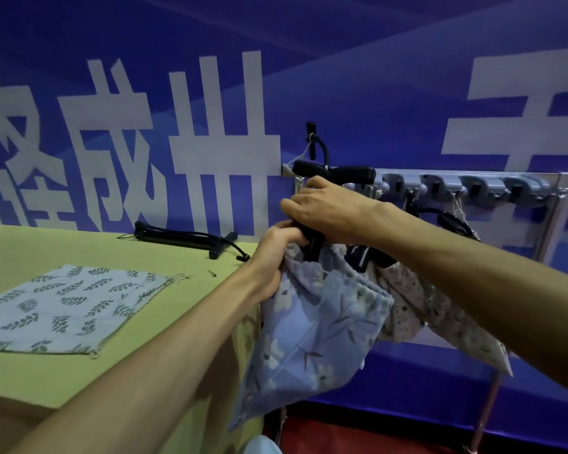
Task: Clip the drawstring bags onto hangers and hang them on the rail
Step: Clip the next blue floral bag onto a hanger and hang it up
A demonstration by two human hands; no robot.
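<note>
A blue floral drawstring bag (312, 332) hangs from a black clip hanger (335, 173) held up near the left end of the metal rail (466, 188). My left hand (276, 253) grips the bag's top edge by the hanger's lower clip. My right hand (325, 209) curls over the hanger just above it. A second, pale speckled bag (440, 309) hangs behind on the rail from another black hanger (453, 221). A grey leaf-print bag (66, 306) lies flat on the green table (30, 375).
A spare black clip hanger (184, 239) lies on the table near the wall. The rail's grey hook blocks run rightward to its upright post (551, 217). A blue banner with large white characters covers the wall behind.
</note>
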